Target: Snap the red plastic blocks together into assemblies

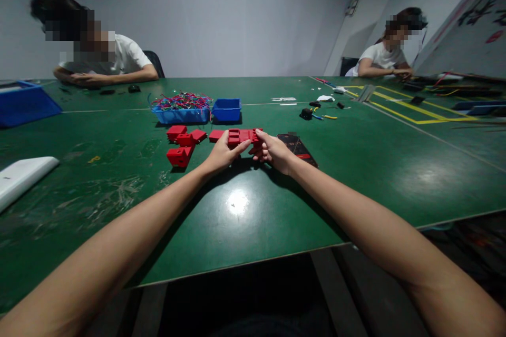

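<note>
My left hand [224, 154] and my right hand [274, 150] both grip a red plastic part [242, 137], held just over the green table. The left thumb lies along its near side, and the right thumb presses on its right end. Left of my hands sits a loose cluster of red blocks [178, 157], some with round holes. Another red block [215, 136] shows just beyond my left hand. Partly behind my right hand lies a dark flat device [297, 148] with lit digits on it. The undersides of my fingers are mostly hidden.
Beyond the blocks stand a blue bin of coloured wires [182, 108] and a smaller blue bin [226, 110]. Small black parts [306, 114] and yellow-handled pliers [329, 117] lie to the right. A white case [24, 176] is at left. Two people sit across the table [375, 179].
</note>
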Demonstrator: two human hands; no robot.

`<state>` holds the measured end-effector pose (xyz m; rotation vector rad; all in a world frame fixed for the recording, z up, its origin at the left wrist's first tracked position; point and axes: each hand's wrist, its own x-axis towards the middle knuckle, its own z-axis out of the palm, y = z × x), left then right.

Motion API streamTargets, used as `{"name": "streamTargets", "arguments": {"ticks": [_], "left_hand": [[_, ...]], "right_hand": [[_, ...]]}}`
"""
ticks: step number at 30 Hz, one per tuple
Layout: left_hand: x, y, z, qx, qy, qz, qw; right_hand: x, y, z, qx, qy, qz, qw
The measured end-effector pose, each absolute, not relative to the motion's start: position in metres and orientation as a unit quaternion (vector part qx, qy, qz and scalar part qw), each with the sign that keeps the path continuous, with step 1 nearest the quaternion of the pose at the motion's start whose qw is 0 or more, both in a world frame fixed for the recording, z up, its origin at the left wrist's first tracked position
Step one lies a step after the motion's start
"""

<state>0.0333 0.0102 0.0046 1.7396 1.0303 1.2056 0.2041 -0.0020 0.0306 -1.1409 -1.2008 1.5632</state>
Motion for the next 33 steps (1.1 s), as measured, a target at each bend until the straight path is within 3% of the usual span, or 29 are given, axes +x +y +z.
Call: {"name": "streamTargets", "arguments": {"ticks": [13,22,33], "left_hand": [[0.032,0.014,0.008,0.602,0.463,0.526,0.383],[0.032,0.019,0.002,0.615,0.456,0.521,0.377],[0.030,0.011,0.008,0.639,0.462,0.534,0.305]], "right_hand": [[0.202,-0.007,0.022,-0.427,-0.596,0.532,0.423],[0.199,-0.006,0.027,-0.450,-0.500,0.590,0.447],[0.201,-0.005,0.020,-0.425,-0.563,0.573,0.418]]}}
